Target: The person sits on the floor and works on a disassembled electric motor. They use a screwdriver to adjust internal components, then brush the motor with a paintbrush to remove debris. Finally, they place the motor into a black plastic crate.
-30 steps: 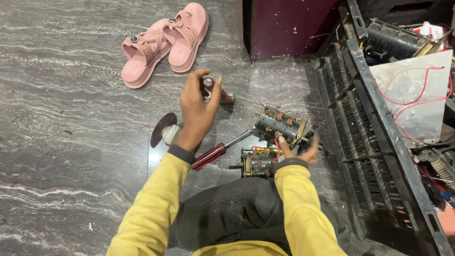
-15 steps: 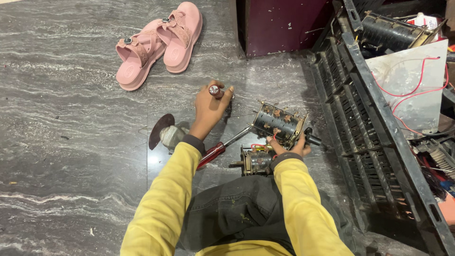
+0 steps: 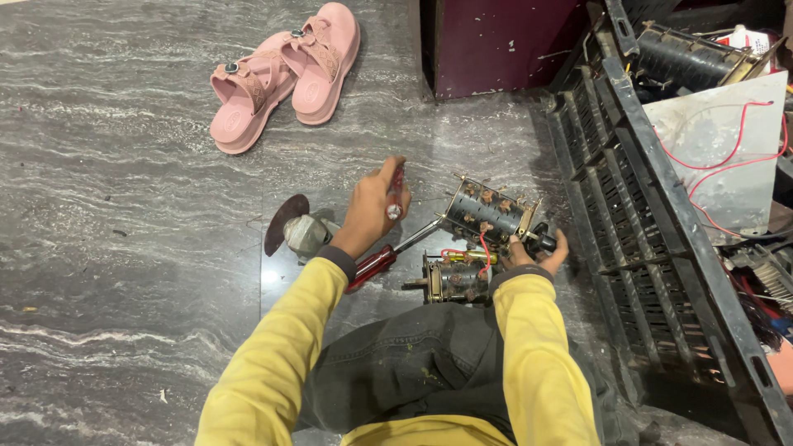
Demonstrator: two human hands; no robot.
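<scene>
Here, looking down: two pink sandals (image 3: 285,73) lie side by side, two switch assemblies sit before my knees, one red-handled screwdriver (image 3: 388,253) lies between them and my left arm, and one grinder (image 3: 299,232) with its dark disc lies just beside my left wrist. The floor (image 3: 116,248) is grey veined stone (glossy), with a maroon cabinet (image 3: 496,41) ahead and a black crate (image 3: 652,248) to my right. My left hand (image 3: 376,206) is closed around a small red tool (image 3: 396,192), raised above the floor. My right hand (image 3: 537,252) cups the upper switch (image 3: 491,211), fingers curled under it; the lower switch (image 3: 454,279) lies near my right wrist.
</scene>
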